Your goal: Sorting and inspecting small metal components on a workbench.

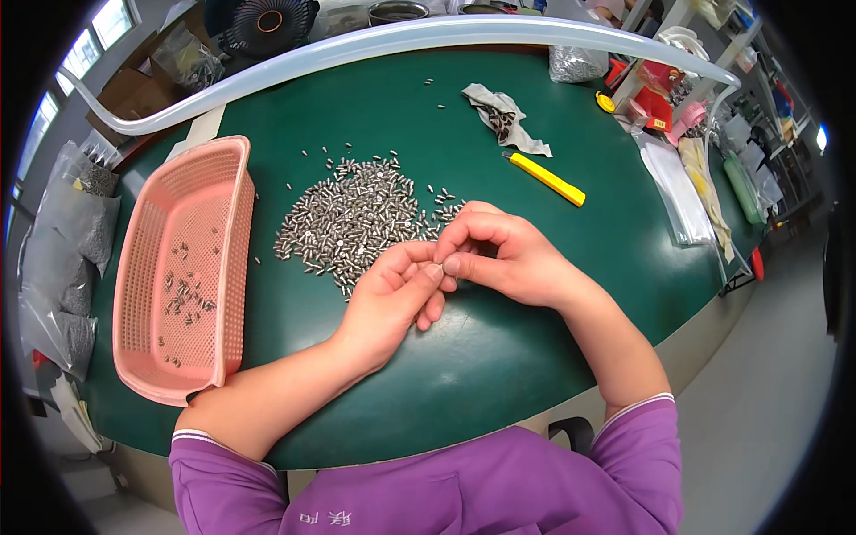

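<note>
The left hand (383, 303) and right hand (517, 259) meet, fingertips pinched narrow; whether they grip a part, I cannot tell. The metal parts (352, 214) lie heaped just beyond the left hand. A pink basket (143, 294) borders the left forearm; green tabletop (624, 259) stretches right to clear plastic (669, 192), its near edge beneath both arms.

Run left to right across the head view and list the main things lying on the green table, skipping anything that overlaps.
Pink mesh basket → pile of small metal parts → yellow cutter → flat translucent plastic.
</note>
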Demonstrator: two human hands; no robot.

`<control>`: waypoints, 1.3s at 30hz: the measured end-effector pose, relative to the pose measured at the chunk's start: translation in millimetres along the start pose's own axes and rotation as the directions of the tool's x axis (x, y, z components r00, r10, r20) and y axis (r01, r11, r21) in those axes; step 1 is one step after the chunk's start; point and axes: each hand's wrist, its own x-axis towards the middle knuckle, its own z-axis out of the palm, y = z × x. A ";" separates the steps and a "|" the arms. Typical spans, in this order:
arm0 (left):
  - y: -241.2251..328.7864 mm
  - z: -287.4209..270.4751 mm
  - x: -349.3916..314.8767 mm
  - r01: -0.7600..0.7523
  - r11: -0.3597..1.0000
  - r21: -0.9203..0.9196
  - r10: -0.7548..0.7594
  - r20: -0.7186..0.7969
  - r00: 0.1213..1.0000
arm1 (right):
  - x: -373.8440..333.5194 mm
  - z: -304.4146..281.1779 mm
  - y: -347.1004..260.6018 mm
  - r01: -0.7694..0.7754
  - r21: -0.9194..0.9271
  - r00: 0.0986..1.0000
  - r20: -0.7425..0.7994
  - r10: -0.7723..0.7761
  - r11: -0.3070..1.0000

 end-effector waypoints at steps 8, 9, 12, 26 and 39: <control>0.6 0.9 -1.3 0.029 0.999 -0.015 -0.030 -0.038 0.999 | 0.1 -25.1 8.6 -0.056 -0.515 0.973 -0.221 -0.069 0.855; 0.8 1.7 -1.4 0.030 0.999 -0.013 -0.030 -0.036 0.999 | -1.6 -28.1 11.6 -0.093 -0.560 0.981 -0.193 -0.021 0.823; 1.6 1.9 -1.3 0.042 0.999 -0.021 -0.042 -0.024 0.999 | 1.3 -24.1 21.5 -0.184 -0.457 0.976 -0.192 0.106 0.870; 1.3 1.3 -1.4 0.046 0.998 -0.036 -0.046 -0.024 0.999 | -0.5 -21.3 17.7 -0.159 -0.511 0.987 -0.112 0.118 0.845; -3.0 -2.0 0.8 -0.016 1.000 -0.012 0.016 0.015 1.000 | 0.7 0.0 1.1 0.076 -0.013 0.997 -0.025 -0.076 0.997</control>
